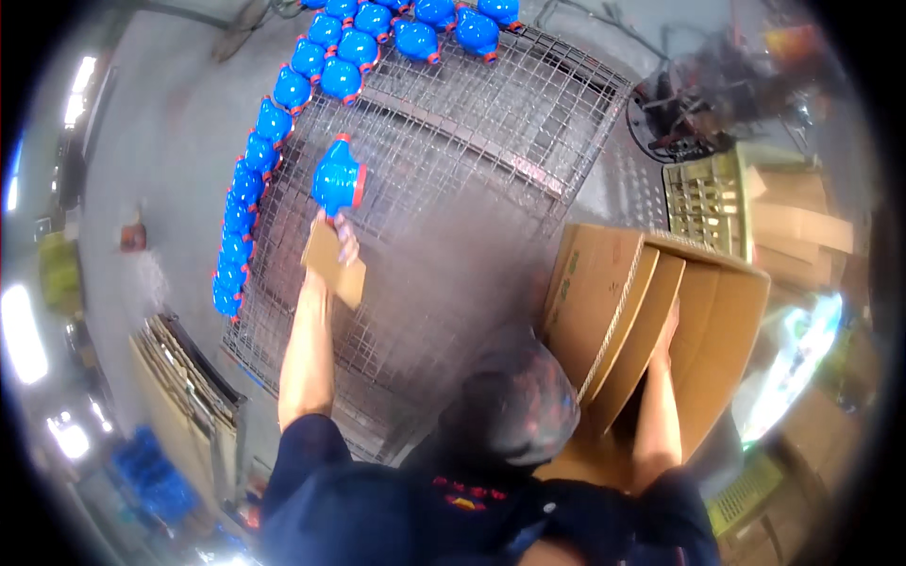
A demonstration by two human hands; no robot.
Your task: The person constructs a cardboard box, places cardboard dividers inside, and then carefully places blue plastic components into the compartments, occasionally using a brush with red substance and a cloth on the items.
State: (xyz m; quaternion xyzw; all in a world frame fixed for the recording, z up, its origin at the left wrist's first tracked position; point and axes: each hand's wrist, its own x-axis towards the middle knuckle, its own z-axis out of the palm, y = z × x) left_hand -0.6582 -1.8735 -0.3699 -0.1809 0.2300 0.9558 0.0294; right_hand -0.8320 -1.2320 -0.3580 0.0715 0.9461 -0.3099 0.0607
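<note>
My left hand (348,241) is closed around a folded piece of cardboard (332,268) and the lower end of a blue valve body (335,177) with red flanges. Hand and part are over the wire-mesh rack (415,179). On the right, my right hand (668,335) reaches inside an open cardboard box (590,292), against an upright cardboard sheet (651,335). Its fingers are mostly hidden by that sheet. More blue valve bodies (357,47) with red ends stand in rows along the rack's far and left edges.
A yellow plastic crate (696,200) holding cardboard pieces (802,222) stands beyond the box. Flattened cardboard (184,377) leans at the left. A dark machine (694,104), blurred in part, occupies the far right. A dark cap (510,396) blocks the lower middle of the view.
</note>
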